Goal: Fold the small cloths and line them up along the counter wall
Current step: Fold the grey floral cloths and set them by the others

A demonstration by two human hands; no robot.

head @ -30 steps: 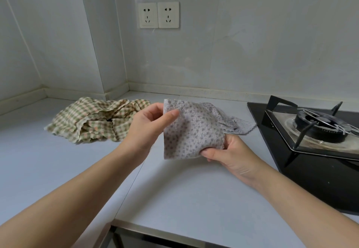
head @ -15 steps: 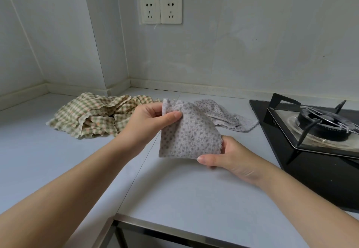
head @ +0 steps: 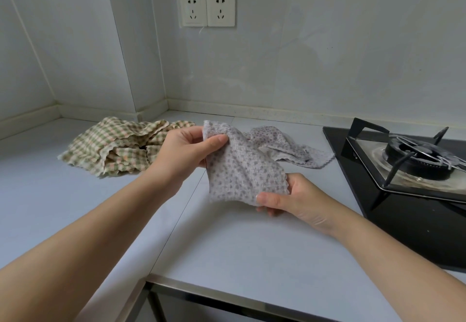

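A small grey cloth with a flower print [head: 242, 170] is held above the pale counter [head: 227, 241], folded into a rough square. My left hand [head: 186, 152] pinches its upper left corner between thumb and fingers. My right hand [head: 290, 198] grips its lower right corner. Behind it a second grey flowered cloth [head: 287, 147] lies spread and rumpled on the counter. To the left lies a crumpled heap of green and beige checked cloths [head: 118, 150].
A black gas hob [head: 408, 195] with a burner and pan support [head: 416, 155] fills the right side. The tiled wall [head: 302, 69] carries two sockets [head: 208, 8]. The wall juts out in a corner at the left. The counter's metal front edge [head: 227, 294] is near.
The held cloth has tilted, its lower right corner dropping with my right hand. My view has shifted slightly; the cloths on the counter have not moved.
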